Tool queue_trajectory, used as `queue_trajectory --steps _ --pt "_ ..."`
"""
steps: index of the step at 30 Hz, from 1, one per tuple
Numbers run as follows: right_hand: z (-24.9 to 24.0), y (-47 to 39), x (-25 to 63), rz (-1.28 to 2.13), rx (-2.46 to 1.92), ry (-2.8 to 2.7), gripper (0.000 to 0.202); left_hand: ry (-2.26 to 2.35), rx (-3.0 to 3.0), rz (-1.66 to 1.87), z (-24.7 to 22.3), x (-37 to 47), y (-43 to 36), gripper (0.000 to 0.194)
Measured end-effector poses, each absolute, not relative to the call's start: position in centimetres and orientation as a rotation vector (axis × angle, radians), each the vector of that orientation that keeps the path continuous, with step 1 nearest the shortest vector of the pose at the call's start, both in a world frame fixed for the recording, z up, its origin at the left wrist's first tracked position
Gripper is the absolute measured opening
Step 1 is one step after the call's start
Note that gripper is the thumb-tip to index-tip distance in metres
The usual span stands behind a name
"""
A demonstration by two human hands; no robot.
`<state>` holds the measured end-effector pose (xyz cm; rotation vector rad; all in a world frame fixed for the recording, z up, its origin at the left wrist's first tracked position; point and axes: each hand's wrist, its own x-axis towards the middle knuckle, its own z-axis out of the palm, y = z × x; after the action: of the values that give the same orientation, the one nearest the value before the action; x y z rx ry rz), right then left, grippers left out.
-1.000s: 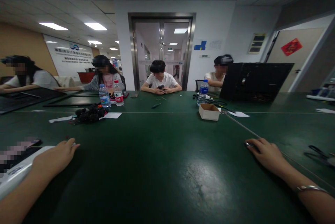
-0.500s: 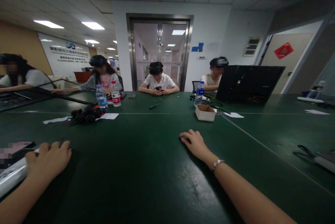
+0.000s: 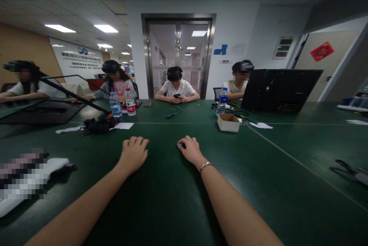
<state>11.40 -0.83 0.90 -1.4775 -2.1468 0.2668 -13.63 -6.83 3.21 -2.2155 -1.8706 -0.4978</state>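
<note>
My right hand [image 3: 190,149], with a silver bracelet at the wrist, is closed on a small dark object [image 3: 181,145] that is mostly hidden under the fingers. My left hand [image 3: 133,154] is a short way to its left, over the green table [image 3: 161,207], fingers slightly apart and nothing in them. Between the two hands there is a gap. At the far left lies a white object [image 3: 57,165], partly pixelated, beside a pinkish one.
An open cardboard box [image 3: 228,124] sits beyond my right hand, near a water bottle [image 3: 222,102]. Black cables [image 3: 99,124] and two bottles [image 3: 115,106] stand at the back left. A black monitor [image 3: 278,90] is behind right. Several people sit around.
My left hand has moved right, away from the white object, towards the middle. My right hand has shifted left with the small object. The view has turned slightly left.
</note>
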Motion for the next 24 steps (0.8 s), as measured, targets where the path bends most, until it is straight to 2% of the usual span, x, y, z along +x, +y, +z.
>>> queue_trajectory --steps 4,7,10,16,24 --pt "0.5 -0.6 11.6 0.213 -1.491 -2.171 0.020 -1.800 -2.650 -0.895 2.3 -4.5 -2.8 0.035" --pt "0.2 -0.4 11.6 0.167 -1.526 -2.157 0.026 -1.878 -2.670 -1.156 1.3 -1.2 -1.0 0.028" --pt "0.0 -0.4 11.6 0.173 -1.497 -2.136 0.030 -1.889 -2.639 -1.316 0.5 -0.9 -0.2 0.028" --pt "0.2 -0.3 11.8 0.262 -1.409 -2.112 0.036 -1.851 -2.733 -1.415 -0.3 -2.0 0.2 0.031" --pt "0.3 0.2 12.2 0.497 -1.099 -1.870 0.039 -1.848 -2.679 -1.839 -0.4 -2.0 0.6 0.030"
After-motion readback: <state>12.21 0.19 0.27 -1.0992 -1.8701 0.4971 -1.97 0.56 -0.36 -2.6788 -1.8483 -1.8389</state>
